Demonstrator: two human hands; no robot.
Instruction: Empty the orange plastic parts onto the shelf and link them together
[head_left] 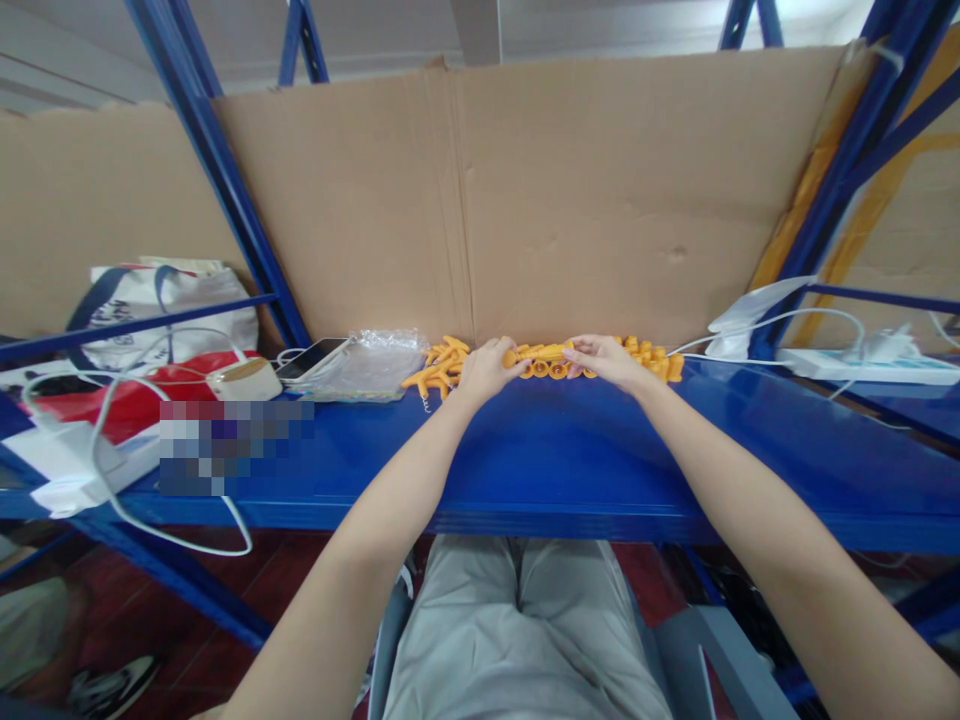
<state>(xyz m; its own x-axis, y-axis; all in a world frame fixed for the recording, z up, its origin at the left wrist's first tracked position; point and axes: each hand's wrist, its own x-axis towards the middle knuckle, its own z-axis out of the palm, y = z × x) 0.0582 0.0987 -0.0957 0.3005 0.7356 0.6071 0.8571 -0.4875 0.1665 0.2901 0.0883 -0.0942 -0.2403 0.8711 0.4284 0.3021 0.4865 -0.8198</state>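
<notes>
Both hands are at the back of the blue shelf, over a row of orange-yellow plastic parts. My left hand point(487, 368) is closed, its fingertips on the left end of a long yellow plastic piece point(541, 352). The fingers of my right hand point(602, 360) pinch the right end of the same piece. Below it lie yellow tubes point(559, 370) with round open ends facing me. Left of my left hand is a pile of yellow T-handled corkscrews point(439, 370), one with a metal spiral showing. More yellow parts point(660, 362) lie beyond my right hand.
A cardboard sheet point(600, 200) stands behind the blue shelf point(555, 460). Clear plastic bags point(367, 362) and a phone point(319, 358) lie left. White cables and power strips point(885, 365) sit at both sides. Blue posts point(232, 180) frame the shelf. Another person's leg shows lower left.
</notes>
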